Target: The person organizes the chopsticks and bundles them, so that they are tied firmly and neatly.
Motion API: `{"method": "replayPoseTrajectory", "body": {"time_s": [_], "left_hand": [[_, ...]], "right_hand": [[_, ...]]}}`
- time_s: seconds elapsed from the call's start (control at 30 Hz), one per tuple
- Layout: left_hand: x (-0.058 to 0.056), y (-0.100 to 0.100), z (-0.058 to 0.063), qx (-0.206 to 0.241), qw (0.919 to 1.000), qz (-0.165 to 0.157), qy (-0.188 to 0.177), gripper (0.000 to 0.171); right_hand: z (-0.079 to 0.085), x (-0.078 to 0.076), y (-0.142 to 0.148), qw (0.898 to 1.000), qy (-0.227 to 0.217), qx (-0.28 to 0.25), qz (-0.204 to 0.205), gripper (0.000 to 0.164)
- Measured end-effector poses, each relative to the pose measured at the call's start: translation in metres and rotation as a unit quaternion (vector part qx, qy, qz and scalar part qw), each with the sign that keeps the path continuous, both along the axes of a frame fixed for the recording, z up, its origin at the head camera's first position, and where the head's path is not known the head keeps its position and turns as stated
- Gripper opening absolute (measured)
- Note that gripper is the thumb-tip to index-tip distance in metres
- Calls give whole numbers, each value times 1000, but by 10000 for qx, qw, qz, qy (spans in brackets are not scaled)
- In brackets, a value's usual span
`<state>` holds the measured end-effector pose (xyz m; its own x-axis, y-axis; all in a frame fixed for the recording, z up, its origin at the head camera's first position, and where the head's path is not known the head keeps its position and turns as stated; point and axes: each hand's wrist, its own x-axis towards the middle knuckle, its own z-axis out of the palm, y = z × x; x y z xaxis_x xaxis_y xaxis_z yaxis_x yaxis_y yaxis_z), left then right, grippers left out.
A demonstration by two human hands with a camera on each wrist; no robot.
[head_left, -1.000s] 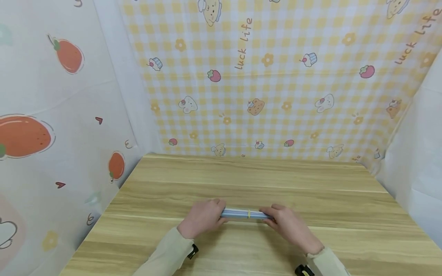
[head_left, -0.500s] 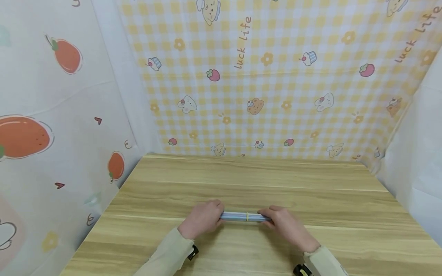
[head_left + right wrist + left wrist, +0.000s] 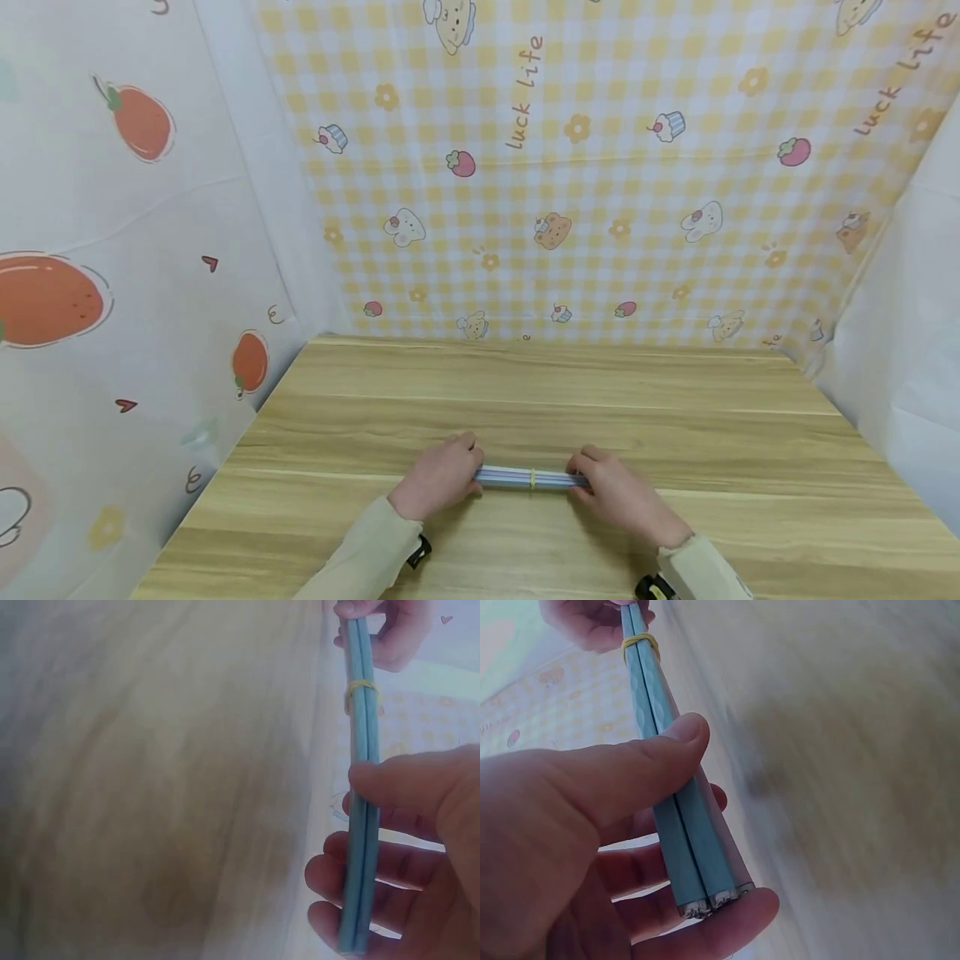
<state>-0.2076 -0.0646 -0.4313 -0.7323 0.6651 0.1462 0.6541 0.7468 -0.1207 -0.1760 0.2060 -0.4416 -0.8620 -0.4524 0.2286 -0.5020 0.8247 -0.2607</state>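
Note:
A bundle of chopsticks (image 3: 506, 477), light blue with paler sides, runs left to right between the two hands in the head view. A yellow rubber band (image 3: 532, 478) is wound around its middle. My left hand (image 3: 438, 477) grips one end. In the left wrist view its thumb presses the blue chopsticks (image 3: 686, 840) from above, and the fingers curl under the silver-patterned ends. The other end is in my right hand (image 3: 624, 497). From the right wrist, its thumb lies over the chopsticks (image 3: 361, 862), with the fingers behind them.
Both hands are over a wood-grain tabletop (image 3: 555, 392). Behind it hangs a yellow checked cloth (image 3: 600, 192) with cartoon prints. A white fruit-print cloth (image 3: 172, 208) closes the left side, and a plain white sheet (image 3: 915, 333) the right.
The bundle has come slightly nearer and to the left, its band moving with it. The right fingers have shifted a little on their end. Both hands keep their hold.

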Motion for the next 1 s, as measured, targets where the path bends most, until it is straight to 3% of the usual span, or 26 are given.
{"method": "replayPoseTrajectory", "body": {"time_s": [0.33,0.67,1.0], "left_hand": [[1,0,-3,100,9992,85,-367,28],[2,1,-3,324,9981,35,-530,25],[2,1,2,369,9962,-12,-788,26]], "right_hand": [[-1,2,-3,9986,388,346,-49,14],[0,3,-3,9991,160,379,-124,13],[0,5,-3,9988,268,365,-197,16]]}}
